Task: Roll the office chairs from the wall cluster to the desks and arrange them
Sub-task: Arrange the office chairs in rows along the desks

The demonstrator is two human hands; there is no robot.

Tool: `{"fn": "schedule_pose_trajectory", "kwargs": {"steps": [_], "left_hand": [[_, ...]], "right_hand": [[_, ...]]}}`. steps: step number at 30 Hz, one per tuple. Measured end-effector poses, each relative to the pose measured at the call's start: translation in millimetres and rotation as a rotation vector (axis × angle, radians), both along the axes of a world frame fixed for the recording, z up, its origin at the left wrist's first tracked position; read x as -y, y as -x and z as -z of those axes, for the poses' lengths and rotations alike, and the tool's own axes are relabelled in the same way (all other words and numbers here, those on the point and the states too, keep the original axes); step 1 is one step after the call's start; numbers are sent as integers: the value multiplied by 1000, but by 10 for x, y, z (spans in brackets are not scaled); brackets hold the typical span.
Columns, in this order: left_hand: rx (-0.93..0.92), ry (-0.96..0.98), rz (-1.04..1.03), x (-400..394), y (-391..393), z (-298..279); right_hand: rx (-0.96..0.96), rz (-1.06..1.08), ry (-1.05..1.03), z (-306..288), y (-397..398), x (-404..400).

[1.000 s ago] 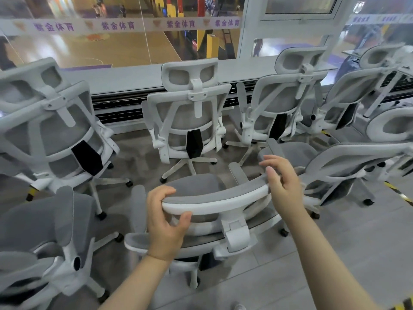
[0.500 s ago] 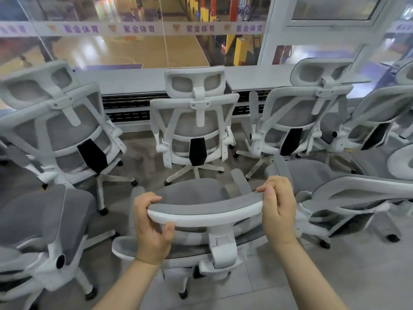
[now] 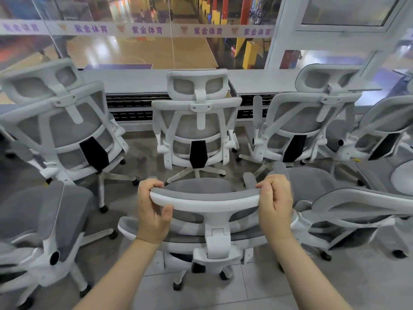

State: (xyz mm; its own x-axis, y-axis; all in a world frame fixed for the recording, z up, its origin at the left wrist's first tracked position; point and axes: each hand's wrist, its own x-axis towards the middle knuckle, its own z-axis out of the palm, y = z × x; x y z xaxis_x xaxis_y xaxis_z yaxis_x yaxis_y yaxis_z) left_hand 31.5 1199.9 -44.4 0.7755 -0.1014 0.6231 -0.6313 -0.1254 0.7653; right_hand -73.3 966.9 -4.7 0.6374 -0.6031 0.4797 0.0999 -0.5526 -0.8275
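Now the headrest (image 3: 205,199) of the nearest office chair (image 3: 201,233) is gripped at both ends, since the right hand (image 3: 276,205) has closed on it beside the left hand (image 3: 153,211); the chair, still among the window row, is judged ready for rolling.

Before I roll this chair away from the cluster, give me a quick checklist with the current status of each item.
1. Left hand grips the headrest of the held chair: ok.
2. Right hand grips the headrest's other end: ok.
3. Room ahead: not ok, the middle chair by the window stands directly in front.
4. Room at the sides: not ok, the chair on the left and the chair on the right stand close.
5. Casters free to roll: cannot tell, mostly hidden.
6. Path behind to the desks: cannot tell, out of view.
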Motion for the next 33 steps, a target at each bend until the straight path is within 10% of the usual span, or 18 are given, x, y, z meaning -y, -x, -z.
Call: {"fn": "schedule_pose_trajectory", "kwargs": {"steps": [33], "left_hand": [[-48,-24,-13,406,125,-3]], "right_hand": [[87,-36,1,46,-162,540]]}}
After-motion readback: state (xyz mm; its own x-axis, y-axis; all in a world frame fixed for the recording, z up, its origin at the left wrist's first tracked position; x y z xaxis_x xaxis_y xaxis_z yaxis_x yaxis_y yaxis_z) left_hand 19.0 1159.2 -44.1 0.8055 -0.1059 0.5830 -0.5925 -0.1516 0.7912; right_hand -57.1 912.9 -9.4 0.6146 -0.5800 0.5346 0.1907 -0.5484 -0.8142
